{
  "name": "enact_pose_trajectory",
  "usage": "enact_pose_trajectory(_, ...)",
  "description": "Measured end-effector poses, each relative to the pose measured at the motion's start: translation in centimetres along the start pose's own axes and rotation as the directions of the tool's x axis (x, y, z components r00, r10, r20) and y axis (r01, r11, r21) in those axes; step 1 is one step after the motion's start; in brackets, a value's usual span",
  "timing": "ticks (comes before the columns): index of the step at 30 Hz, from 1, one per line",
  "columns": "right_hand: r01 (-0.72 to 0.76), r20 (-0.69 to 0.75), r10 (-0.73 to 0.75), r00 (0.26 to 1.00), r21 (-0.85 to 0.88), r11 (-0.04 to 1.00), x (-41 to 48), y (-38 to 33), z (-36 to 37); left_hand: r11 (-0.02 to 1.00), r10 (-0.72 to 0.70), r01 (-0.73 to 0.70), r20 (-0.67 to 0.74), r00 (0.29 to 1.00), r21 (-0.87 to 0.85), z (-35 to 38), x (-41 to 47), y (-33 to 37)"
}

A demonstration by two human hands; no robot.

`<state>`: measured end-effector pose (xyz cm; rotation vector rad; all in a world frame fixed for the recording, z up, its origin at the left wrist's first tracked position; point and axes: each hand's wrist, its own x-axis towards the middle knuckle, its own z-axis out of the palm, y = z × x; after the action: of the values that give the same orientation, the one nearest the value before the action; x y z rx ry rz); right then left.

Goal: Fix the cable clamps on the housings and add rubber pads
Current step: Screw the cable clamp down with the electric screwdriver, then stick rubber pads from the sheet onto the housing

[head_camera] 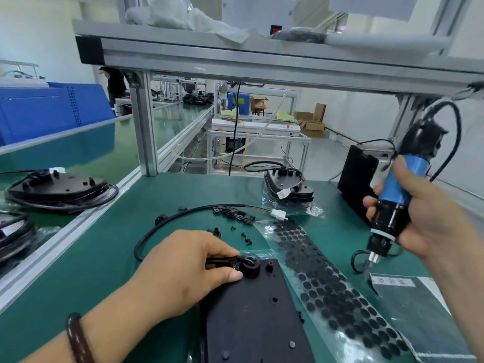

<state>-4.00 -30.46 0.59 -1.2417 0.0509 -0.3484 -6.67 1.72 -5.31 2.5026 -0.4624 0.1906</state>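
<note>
A flat black housing (251,315) lies on the green mat at the front centre. My left hand (183,271) pinches a small black cable clamp (234,263) and the black cable (167,221) against the housing's round boss at its far end. My right hand (419,216) grips a blue and black electric screwdriver (392,205), held tilted above the mat with its bit pointing down, to the right of the housing. A clear sheet of round black rubber pads (327,289) lies between the housing and the screwdriver. Loose clamps (233,213) and screws (246,238) lie beyond my left hand.
Bagged housings (288,187) sit at the back of the mat, with a black box (356,179) to their right. More housings with coiled cable (60,189) rest on the conveyor at left. A metal frame post (144,121) and shelf stand overhead. Another pad sheet (419,310) lies front right.
</note>
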Motion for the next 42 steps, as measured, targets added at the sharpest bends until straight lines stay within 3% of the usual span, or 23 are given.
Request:
enact_pose_trajectory(7,-0.138,-0.101,0.134,0.986,-0.04,0.99,1.1,0.9,-4.8,0.999,-0.03,0.028,-0.026,0.999,-0.042,0.0,0.1,0.0)
enact_pose_trajectory(14,-0.177,-0.157,0.168,0.973,-0.045,0.983,1.9,1.5,-7.1,0.996,-0.026,0.024,-0.019,0.999,-0.091,0.0,0.1,0.1)
enact_pose_trajectory(22,-0.083,-0.213,0.047,0.976,-0.16,0.984,2.8,2.1,-7.7,0.994,-0.06,0.056,-0.038,0.997,-0.092,0.0,0.0,0.1)
enact_pose_trajectory(32,-0.061,-0.358,-0.092,0.929,-0.393,0.917,3.0,2.9,-7.7,0.997,-0.072,0.071,-0.029,0.997,-0.042,-0.4,-0.4,0.8)
enact_pose_trajectory(35,-0.074,-0.414,-0.211,0.885,-0.575,0.815,3.3,3.0,-7.8,0.996,-0.078,0.079,0.01,0.997,-0.049,-0.8,-0.6,1.0)
enact_pose_trajectory(38,-0.129,-0.371,-0.453,0.811,-0.867,0.481,3.4,2.2,-7.0,0.996,-0.071,0.074,0.042,0.997,-0.053,-1.3,-0.8,1.1)
enact_pose_trajectory(40,-0.056,-0.204,-0.569,0.797,-0.962,0.266,2.7,1.8,-5.5,0.994,-0.083,0.086,0.046,0.995,-0.072,-1.8,-0.7,1.3)
enact_pose_trajectory(42,0.169,0.038,-0.555,0.831,-0.968,0.187,1.7,2.1,-3.3,0.972,-0.113,0.12,0.046,0.993,-0.202,-2.4,0.0,1.2)
